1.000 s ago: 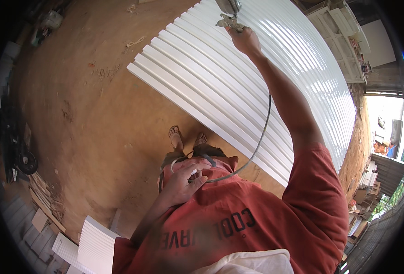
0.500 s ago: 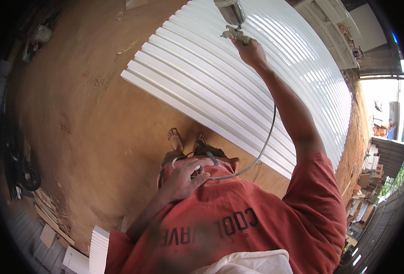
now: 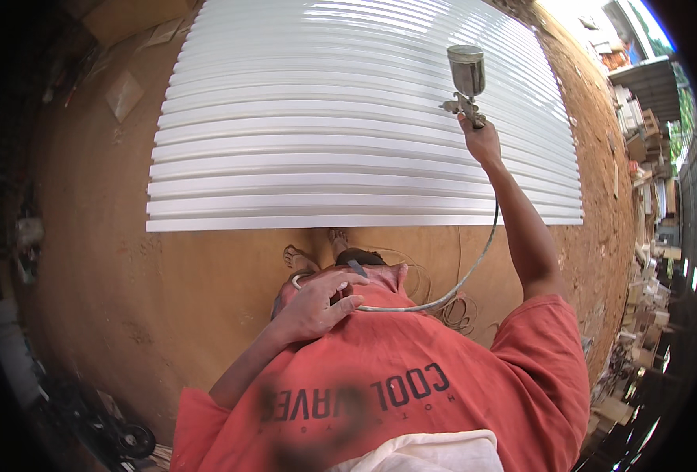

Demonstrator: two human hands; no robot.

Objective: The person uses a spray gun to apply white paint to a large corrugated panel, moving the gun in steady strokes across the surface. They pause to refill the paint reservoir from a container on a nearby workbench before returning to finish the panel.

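Note:
My right hand (image 3: pixel 482 143) is closed round the handle of a spray gun (image 3: pixel 463 107), held upright over the right part of a white ribbed panel (image 3: pixel 348 157). A metal paint cup (image 3: pixel 467 72) sits on top of the gun, whose nozzle points left. From the handle a thin grey air hose (image 3: pixel 474 267) droops in a curve to my waist. There my left hand (image 3: pixel 321 305) is closed round the hose, in front of my red shirt. The fingertips are partly hidden.
Brown ground (image 3: pixel 207 291) surrounds the panel, and my feet stand close to its near edge. A loosely coiled hose (image 3: pixel 460 313) lies on the ground to my right. Wood pieces (image 3: pixel 643 330) are piled along the right side. A dark wheel (image 3: pixel 136 440) shows at lower left.
My view has turned to the right, and the panel's near edge now lies level. My right hand has brought the spray gun nearer to me. The left hand stays at my waist.

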